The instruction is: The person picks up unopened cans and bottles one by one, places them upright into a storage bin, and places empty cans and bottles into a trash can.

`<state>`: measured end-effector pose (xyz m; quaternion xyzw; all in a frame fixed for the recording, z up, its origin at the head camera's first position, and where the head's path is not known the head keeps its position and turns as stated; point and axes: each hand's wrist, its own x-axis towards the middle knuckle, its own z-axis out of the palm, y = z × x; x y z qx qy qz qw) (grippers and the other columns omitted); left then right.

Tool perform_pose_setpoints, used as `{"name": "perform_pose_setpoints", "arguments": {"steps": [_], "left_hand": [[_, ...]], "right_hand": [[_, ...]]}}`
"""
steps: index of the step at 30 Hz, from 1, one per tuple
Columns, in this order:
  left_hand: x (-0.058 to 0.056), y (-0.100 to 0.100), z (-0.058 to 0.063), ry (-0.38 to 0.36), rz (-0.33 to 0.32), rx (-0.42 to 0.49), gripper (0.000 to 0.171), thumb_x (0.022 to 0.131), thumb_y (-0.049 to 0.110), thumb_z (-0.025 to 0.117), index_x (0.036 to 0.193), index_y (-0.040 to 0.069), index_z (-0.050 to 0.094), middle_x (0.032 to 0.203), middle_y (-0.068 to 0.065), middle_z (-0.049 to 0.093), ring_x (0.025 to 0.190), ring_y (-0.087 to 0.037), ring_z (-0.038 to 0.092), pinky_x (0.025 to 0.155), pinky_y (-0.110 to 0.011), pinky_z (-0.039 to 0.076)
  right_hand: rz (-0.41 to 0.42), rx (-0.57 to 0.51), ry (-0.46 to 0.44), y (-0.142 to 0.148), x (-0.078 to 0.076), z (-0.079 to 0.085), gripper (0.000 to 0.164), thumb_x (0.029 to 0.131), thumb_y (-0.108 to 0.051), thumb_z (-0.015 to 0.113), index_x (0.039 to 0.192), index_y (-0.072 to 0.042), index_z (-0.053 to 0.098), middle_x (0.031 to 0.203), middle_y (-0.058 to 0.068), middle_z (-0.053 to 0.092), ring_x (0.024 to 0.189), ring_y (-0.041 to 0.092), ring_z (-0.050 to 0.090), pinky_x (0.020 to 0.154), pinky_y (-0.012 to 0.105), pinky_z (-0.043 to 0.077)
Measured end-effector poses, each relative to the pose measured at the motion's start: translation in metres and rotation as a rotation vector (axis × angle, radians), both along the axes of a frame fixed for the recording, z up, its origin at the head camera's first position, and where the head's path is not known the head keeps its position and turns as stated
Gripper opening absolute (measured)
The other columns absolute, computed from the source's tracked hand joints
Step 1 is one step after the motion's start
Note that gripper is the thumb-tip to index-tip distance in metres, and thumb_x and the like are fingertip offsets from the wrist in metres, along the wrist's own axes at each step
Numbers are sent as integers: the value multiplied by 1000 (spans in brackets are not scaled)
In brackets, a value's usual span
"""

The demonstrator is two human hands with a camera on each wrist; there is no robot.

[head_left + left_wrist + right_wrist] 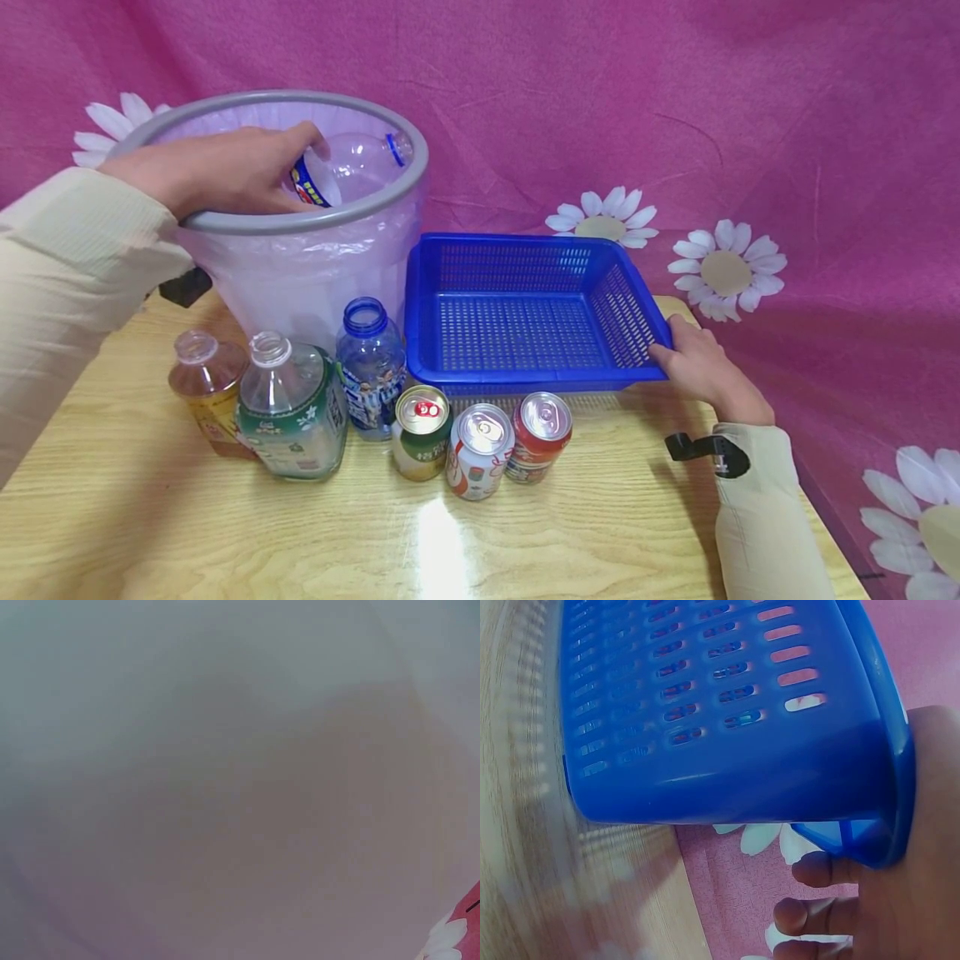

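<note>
My left hand [225, 171] reaches over the rim of a grey-rimmed waste bin [375, 208] lined with a translucent bag. It grips a clear plastic bottle [356, 162] with a blue label, lying on its side inside the bin mouth, neck to the right. In the left wrist view, the blurred liner [225, 787] fills nearly everything. At the right, my right hand [701, 367] holds the rim of a blue perforated plastic basket [517, 379], thumb over the edge. The right wrist view shows the basket's slotted side [727, 765] and several fingertips [814, 870] below its corner.
In front of the bin stand a brown-tinted bottle [210, 392], a green-labelled bottle [292, 417] and a blue-necked bottle [371, 375], all uncapped. Before the basket are a green-gold can [422, 433], a white can [478, 454] and a red can [538, 437]. Pink flowered cloth [510, 108] hangs behind.
</note>
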<state>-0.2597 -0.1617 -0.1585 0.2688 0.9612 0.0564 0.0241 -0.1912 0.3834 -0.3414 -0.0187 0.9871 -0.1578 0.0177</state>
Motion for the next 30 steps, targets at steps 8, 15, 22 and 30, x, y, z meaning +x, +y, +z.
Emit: {"name": "perform_pose_setpoints", "arguments": {"steps": [8,15,22,30], "left_hand": [[-1,-1,-1,12,-21,26,78,87,44,68,141,1,31,124,-29,58,110,-41,60,98,-55,45],[-2,0,0,18,-12,17,76,90,45,63,141,-2,31,129,-31,54,114,-44,57,99,-58,45],[-2,0,0,21,-17,14,74,91,44,63,140,-2,32,128,-31,55,113,-44,58,99,-58,45],[-2,0,-1,24,-14,10,74,91,44,62,141,-1,31,128,-31,56,113,-44,58,99,-57,45]], "right_hand": [[-2,-4,-10,-1,1,1,35,98,-31,42,115,-1,45,95,17,56,95,34,47,73,36,36],[11,-8,12,-1,1,1,32,98,-30,43,111,-1,47,90,15,55,89,31,50,68,31,35],[4,-6,6,0,1,1,32,98,-31,43,111,-2,46,91,15,55,91,32,48,70,33,34],[-3,-10,-20,-1,1,1,35,98,-32,41,115,-2,45,96,16,55,95,33,46,72,34,35]]}}
